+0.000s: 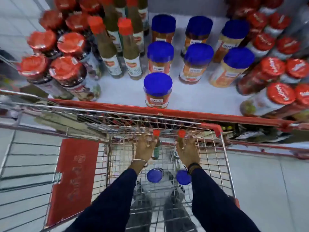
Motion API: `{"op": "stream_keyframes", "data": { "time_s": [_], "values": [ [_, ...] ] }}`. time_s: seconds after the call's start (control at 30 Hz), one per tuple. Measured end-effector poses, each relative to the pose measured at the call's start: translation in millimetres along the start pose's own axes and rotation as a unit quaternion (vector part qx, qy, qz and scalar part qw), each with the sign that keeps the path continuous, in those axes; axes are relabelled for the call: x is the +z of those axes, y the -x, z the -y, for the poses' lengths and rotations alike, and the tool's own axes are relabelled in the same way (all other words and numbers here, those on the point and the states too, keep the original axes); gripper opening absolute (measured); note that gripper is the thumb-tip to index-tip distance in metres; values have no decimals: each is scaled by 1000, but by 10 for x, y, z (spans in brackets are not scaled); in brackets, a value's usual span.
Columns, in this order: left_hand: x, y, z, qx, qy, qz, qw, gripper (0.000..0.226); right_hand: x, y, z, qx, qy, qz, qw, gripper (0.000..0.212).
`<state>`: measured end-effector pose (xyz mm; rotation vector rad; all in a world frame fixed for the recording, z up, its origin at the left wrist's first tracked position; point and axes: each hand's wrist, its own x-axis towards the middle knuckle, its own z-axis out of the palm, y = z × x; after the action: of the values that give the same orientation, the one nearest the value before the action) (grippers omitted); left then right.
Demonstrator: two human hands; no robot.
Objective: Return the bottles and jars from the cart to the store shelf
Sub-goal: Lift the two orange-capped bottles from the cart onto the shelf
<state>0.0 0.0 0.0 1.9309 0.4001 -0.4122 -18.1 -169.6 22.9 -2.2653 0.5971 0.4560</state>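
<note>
Two slim bottles stand upright at the far end of the wire cart (225, 158); the left bottle (156, 144) has an orange-red cap and a greenish label; the right bottle (181, 136) shows mostly its orange-red cap; nearer, two blue-lidded jars sit on the cart floor, the left jar (154, 175) and the right jar (183, 177), side by side; the white shelf (192, 96) beyond carries matching bottles and jars in rows.

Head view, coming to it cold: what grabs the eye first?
Seven blue-lidded jars stand in rows mid-shelf, flanked by red-capped jars at left and right. Below, both hands reach into the wire cart: the left hand and right hand each at a red-capped bottle. Two blue lids remain in the cart.
</note>
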Motion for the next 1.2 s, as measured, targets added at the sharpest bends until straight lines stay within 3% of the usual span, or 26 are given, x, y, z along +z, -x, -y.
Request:
{"op": "stream_keyframes", "data": {
  "time_s": [0.13,0.27,0.37,0.43,0.57,0.8,0.97,1.1,1.2],
  "values": [
    [169,-218,142,-46,37,-20,998,42,205,-308,-92,36,-131,-17,991,38],
    [343,-388,254,-52,52,8,997,22,345,-469,-246,38,-165,-55,984,21],
    [407,-432,284,-37,41,-21,998,20,392,-506,-335,18,-179,-76,981,26],
    [405,-391,322,12,0,-47,999,30,402,-487,-364,8,-209,-85,974,36],
    [352,-253,417,65,-19,-44,997,37,442,-451,-333,4,-255,-67,965,54],
    [239,-81,469,89,-23,-35,995,36,384,-416,-196,13,-208,-97,973,26],
    [-46,204,285,114,20,-33,993,37,181,40,4,-66,-221,-88,969,34],
    [-377,489,-2,172,8,-68,983,29,-48,449,310,-129,-218,-89,963,28],
    [-707,746,-267,205,34,-88,974,33,-262,800,605,-160,-259,-64,950,34]
  ]
}}
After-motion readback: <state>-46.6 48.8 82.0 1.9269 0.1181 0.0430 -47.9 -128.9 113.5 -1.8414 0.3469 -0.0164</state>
